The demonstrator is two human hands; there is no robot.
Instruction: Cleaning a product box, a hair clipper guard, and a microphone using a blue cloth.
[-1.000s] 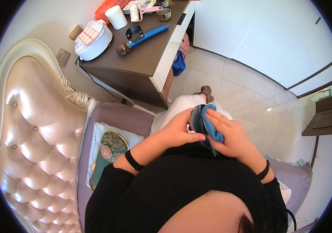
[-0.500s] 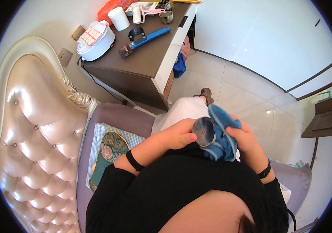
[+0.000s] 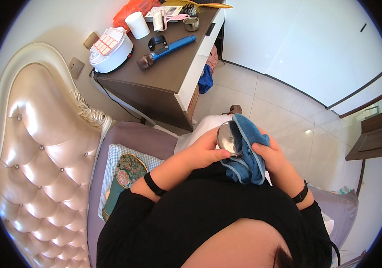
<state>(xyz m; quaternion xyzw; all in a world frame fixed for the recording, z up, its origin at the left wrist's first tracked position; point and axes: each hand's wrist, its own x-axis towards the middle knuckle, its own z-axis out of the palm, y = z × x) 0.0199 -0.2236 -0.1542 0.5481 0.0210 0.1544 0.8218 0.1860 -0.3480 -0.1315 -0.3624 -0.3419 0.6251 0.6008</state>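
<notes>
My left hand point(image 3: 209, 147) is closed on the edge of a shiny round metal lid point(image 3: 227, 142), with the thumb along its near side. A blue cloth with pale stitched edges point(image 3: 250, 154) is gripped in my right hand point(image 3: 269, 149), thumb on top. Part of the cloth lies against the lid's right side and hides it. Both hands are in front of my chest, above my lap. Whether the lid has a deep wall, I cannot tell.
On the brown desk point(image 3: 164, 76) at the back lie a blue microphone point(image 3: 166, 51), a white appliance point(image 3: 110, 53), a white cylinder point(image 3: 137, 25), a small metal tin point(image 3: 191, 24) and brushes. A tufted headboard point(image 3: 43, 156) stands left, beside a green patterned pillow point(image 3: 130, 169).
Both hands have shifted slightly left and up with the lid and cloth. The lid has tilted and now catches more light; the cloth covers more of its right side.
</notes>
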